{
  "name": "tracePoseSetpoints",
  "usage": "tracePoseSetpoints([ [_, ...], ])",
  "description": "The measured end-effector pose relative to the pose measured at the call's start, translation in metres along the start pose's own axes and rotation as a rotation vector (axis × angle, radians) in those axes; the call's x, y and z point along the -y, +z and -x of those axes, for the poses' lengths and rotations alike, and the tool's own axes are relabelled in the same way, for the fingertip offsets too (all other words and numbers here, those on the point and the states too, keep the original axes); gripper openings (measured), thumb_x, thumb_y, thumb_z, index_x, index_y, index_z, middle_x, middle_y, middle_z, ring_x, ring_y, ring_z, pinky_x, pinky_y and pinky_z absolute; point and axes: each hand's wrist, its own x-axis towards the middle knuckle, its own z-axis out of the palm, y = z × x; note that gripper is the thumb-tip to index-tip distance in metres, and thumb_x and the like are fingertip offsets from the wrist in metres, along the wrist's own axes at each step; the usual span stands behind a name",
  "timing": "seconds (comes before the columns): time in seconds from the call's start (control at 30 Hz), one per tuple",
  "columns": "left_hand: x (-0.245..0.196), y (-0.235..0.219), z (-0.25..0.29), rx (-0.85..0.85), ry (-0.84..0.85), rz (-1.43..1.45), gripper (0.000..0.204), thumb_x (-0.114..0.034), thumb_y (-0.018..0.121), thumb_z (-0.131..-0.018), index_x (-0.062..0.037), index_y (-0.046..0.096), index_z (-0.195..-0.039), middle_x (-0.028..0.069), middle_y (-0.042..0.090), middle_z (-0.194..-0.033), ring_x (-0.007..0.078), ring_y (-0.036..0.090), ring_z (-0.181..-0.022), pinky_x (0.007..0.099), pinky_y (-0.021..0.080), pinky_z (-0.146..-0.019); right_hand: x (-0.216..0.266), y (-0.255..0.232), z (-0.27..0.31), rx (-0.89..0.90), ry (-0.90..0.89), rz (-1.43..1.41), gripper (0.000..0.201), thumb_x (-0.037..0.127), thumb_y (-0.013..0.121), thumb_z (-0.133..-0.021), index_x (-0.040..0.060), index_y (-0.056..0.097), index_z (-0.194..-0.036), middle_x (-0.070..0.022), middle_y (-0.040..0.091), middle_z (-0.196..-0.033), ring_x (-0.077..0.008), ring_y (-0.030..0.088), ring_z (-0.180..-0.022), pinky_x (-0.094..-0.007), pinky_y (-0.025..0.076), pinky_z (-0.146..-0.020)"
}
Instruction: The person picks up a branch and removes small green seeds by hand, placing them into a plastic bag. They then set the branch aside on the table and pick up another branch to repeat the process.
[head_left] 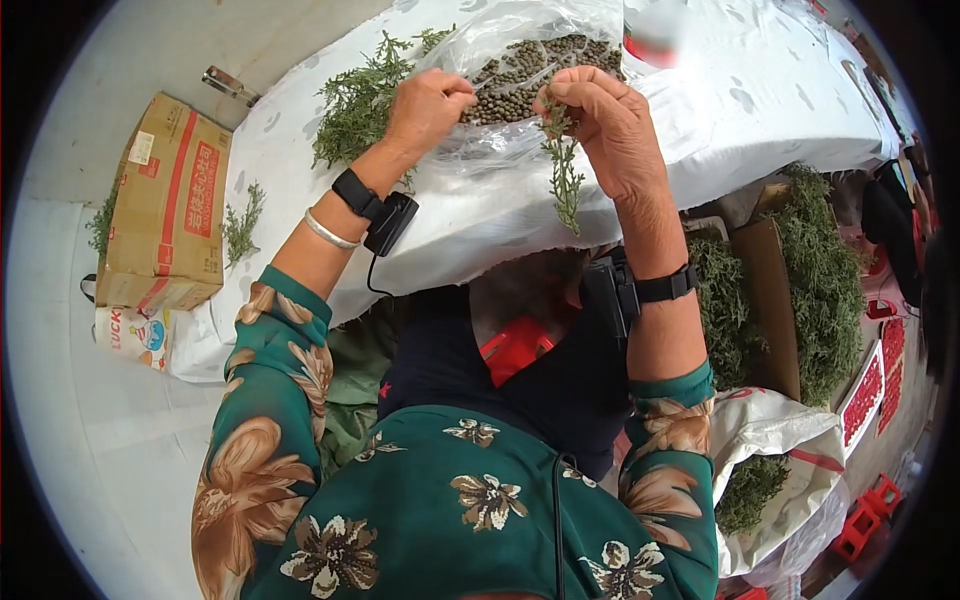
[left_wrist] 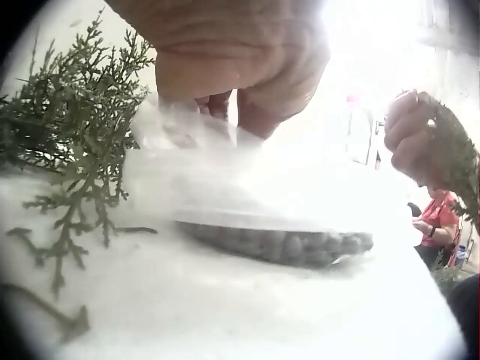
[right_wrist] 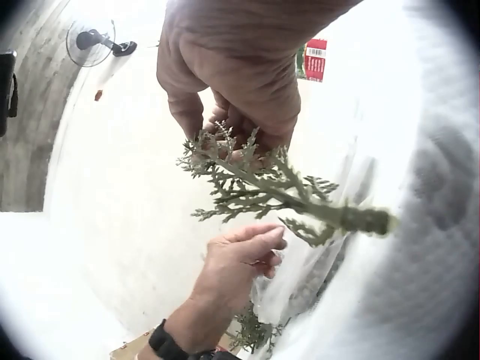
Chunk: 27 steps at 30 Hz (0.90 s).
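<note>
My right hand [head_left: 615, 130] pinches a green leafy sprig [head_left: 563, 175] between thumb and fingers, and the sprig hangs down in front of the plastic bag. The right wrist view shows this sprig [right_wrist: 277, 195] below the fingers of my right hand [right_wrist: 232, 75]. Dark round pellets [head_left: 515, 80] lie in the clear plastic bag [head_left: 470, 150]. Over the bag's left side is my left hand [head_left: 425, 108], fingers curled and thumb against them; nothing is visible in its grip. In the left wrist view my left hand [left_wrist: 240, 60] is above the blurred plastic [left_wrist: 187, 165].
More green sprigs [head_left: 355, 115] lie left of the bag on the white-covered table [head_left: 450, 230]. A small sprig [head_left: 242, 222] is near the cardboard box [head_left: 165, 205]. Greenery [head_left: 820, 290] fills containers at the right. A white sack [head_left: 770, 430] stands below them.
</note>
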Motion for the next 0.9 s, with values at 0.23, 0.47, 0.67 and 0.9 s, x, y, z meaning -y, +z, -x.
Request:
tracePoseSetpoints([
  [0.23,-0.042,-0.038,0.018,-0.100,-0.290,0.818,0.013,-0.008,0.061,-0.079,-0.0004,0.067,-0.088,0.0073,0.062,-0.073,0.0138,0.056,-0.062,0.0274,0.046,-0.056,-0.008,0.012,-0.002,-0.024,-0.036,0.048,0.007,0.006,0.056,-0.081,0.0011,0.060,-0.081,-0.0048,0.060,-0.076,-0.0127,0.059,-0.071,-0.0250,0.047,-0.063],
  [0.47,-0.062,-0.046,0.042,0.003,-0.422,1.560,0.020,-0.006,0.057,-0.085,0.0040,0.060,-0.101,0.0108,0.062,-0.083,0.0140,0.055,-0.064,0.0281,0.047,-0.061,-0.018,0.033,-0.001,0.011,-0.078,0.042,0.007,0.005,0.056,-0.080,-0.0004,0.060,-0.082,-0.0028,0.059,-0.076,-0.0091,0.056,-0.071,-0.0222,0.045,-0.063],
  [0.67,-0.066,-0.041,0.053,-0.086,-0.428,1.581,0.019,-0.006,0.056,-0.085,0.0033,0.060,-0.102,0.0108,0.062,-0.085,0.0139,0.055,-0.067,0.0287,0.046,-0.064,-0.020,0.040,-0.001,0.025,-0.093,0.171,0.007,0.005,0.056,-0.080,-0.0007,0.061,-0.081,-0.0008,0.059,-0.076,-0.0070,0.053,-0.071,-0.0204,0.042,-0.066],
  [0.9,-0.062,-0.033,0.058,-0.120,-0.447,1.664,0.019,-0.006,0.057,-0.084,0.0031,0.060,-0.100,0.0124,0.063,-0.086,0.0158,0.057,-0.068,0.0298,0.047,-0.065,-0.023,0.044,0.000,0.021,-0.153,0.182,0.008,0.007,0.057,-0.079,-0.0005,0.060,-0.078,0.0054,0.051,-0.064,-0.0009,0.040,-0.058,-0.0171,0.033,-0.051],
])
